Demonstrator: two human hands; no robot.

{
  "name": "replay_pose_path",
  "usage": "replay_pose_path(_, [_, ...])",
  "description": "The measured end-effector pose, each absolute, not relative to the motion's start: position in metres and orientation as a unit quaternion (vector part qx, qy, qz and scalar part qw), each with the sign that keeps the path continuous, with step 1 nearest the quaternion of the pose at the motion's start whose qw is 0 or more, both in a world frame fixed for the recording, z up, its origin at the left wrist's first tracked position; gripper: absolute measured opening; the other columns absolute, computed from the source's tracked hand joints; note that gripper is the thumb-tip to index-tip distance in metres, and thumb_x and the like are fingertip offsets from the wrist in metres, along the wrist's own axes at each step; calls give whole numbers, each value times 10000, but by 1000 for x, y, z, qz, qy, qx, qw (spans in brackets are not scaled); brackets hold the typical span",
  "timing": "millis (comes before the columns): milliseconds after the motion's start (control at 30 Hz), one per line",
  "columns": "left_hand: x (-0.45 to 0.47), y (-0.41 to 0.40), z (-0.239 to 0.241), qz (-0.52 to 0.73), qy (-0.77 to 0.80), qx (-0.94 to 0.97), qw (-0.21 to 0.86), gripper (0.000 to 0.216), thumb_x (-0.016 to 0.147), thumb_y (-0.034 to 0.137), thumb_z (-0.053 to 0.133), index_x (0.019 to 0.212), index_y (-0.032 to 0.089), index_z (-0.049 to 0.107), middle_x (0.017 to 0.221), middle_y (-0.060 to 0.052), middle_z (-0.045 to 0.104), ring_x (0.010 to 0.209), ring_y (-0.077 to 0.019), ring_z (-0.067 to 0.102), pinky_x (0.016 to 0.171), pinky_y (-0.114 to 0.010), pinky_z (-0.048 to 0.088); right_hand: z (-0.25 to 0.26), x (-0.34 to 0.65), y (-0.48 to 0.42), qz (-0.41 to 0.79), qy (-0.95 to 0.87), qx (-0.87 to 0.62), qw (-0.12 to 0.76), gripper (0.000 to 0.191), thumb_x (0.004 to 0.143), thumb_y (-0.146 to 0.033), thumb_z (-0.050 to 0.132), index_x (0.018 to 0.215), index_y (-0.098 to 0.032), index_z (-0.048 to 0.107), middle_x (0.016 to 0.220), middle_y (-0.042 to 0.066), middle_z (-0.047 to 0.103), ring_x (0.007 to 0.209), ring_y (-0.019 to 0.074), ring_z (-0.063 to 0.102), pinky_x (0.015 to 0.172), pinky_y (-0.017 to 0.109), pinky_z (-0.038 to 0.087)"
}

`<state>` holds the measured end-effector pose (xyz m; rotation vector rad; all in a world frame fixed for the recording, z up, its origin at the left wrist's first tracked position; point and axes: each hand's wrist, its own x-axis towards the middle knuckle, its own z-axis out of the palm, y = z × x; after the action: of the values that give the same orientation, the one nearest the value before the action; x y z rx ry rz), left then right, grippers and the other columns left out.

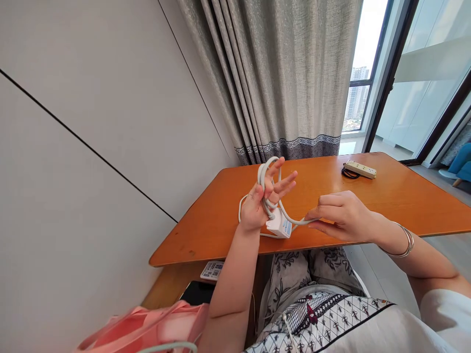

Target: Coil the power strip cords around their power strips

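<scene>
A white cable (262,176) hangs in loops round my left hand (254,208), which is raised above the near part of the table. The thumb and index finger are curled at the coil, while the other fingers stick out to the right. Just below that hand is a white power adapter (280,224) with a blue-printed label, close to the table's near edge; whether it rests on the wood I cannot tell. To the right, my right hand (342,215) pinches a stretch of the same cable between thumb and fingers. More cable curves behind the left wrist.
The orange-brown wooden table (221,211) stands against a pale wall (110,98). On its far right lies a power strip (359,169) with a black cord. Below the near edge at left are a dark phone-like object (197,292), a white printed card (212,270) and a pink bag (147,326).
</scene>
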<state>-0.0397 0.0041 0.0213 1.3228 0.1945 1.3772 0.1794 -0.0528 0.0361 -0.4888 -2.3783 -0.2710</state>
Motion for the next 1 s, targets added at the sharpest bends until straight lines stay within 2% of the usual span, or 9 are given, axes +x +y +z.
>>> replay_pose_path(100, [-36, 7, 15, 535, 68, 573, 616, 485, 833, 536, 695, 630, 158, 469, 1330, -107, 636, 1062, -303, 715, 847, -387, 602, 48, 174, -54, -66, -919, -142, 362, 233, 1029, -298, 486, 972, -166, 669, 762, 15, 597, 667, 99, 549, 598, 220, 405])
replay_pose_path(167, [-33, 7, 10, 500, 52, 575, 645, 457, 862, 522, 668, 661, 159, 476, 1137, -111, 720, 808, -229, 757, 662, -299, 603, 53, 169, -50, -48, -920, -125, 368, 227, 1026, -308, 495, 977, -163, 663, 830, 32, 611, 737, 107, 573, 648, 221, 444])
replay_pose_path(267, [-30, 4, 4, 437, 15, 574, 693, 380, 916, 492, 607, 741, 168, 515, 743, -45, 719, 468, -152, 666, 398, -198, 471, 57, 165, -36, -46, -903, -134, 405, 231, 1012, -345, 520, 1007, -178, 679, 894, 41, 582, 789, 122, 562, 701, 243, 479])
replay_pose_path(367, [-28, -1, 3, 373, 5, 572, 730, 350, 925, 501, 582, 866, 156, 582, 656, -34, 697, 294, -104, 520, 288, -168, 335, 61, 164, -18, -59, -867, -184, 459, 286, 969, -426, 581, 1087, -192, 694, 981, 61, 551, 838, 148, 547, 749, 286, 498])
replay_pose_path(467, [-26, -4, 4, 360, 5, 536, 764, 321, 941, 471, 542, 876, 161, 597, 574, -14, 665, 205, -57, 356, 261, -156, 258, 62, 163, -2, -60, -860, -232, 450, 412, 955, -511, 571, 1207, -204, 680, 1067, 88, 570, 904, 179, 561, 803, 324, 495])
replay_pose_path(567, [-26, -2, 4, 371, 1, 477, 797, 355, 987, 425, 437, 739, 191, 534, 359, 70, 450, 161, -40, 138, 241, -149, 171, 59, 161, 7, -31, -877, -253, 408, 433, 1024, -471, 441, 1304, -208, 641, 1011, 83, 640, 927, 190, 579, 852, 343, 470])
replay_pose_path(667, [-26, 1, 3, 382, 22, 443, 811, 424, 1005, 446, 374, 666, 207, 459, 288, 102, 296, 173, -39, 20, 232, -151, 111, 52, 158, 9, 79, -870, -261, 410, 469, 1061, -446, 329, 1344, -196, 605, 907, 58, 683, 882, 178, 599, 863, 345, 455])
replay_pose_path(833, [-24, 2, 3, 385, 18, 423, 820, 432, 1024, 399, 300, 660, 206, 432, 297, 101, 275, 190, -33, -18, 235, -148, 84, 43, 155, 8, 357, -791, -230, 440, 534, 1022, -556, 371, 1145, -133, 674, 760, 28, 631, 734, 147, 605, 756, 299, 463])
replay_pose_path(1000, [-24, -2, 6, 371, 35, 423, 826, 477, 1036, 351, 202, 656, 196, 445, 331, 80, 310, 191, -36, 18, 245, -156, 115, 44, 157, 6, 521, -713, -188, 430, 424, 927, -527, 556, 973, -120, 668, 622, -38, 458, 582, 102, 430, 580, 253, 379])
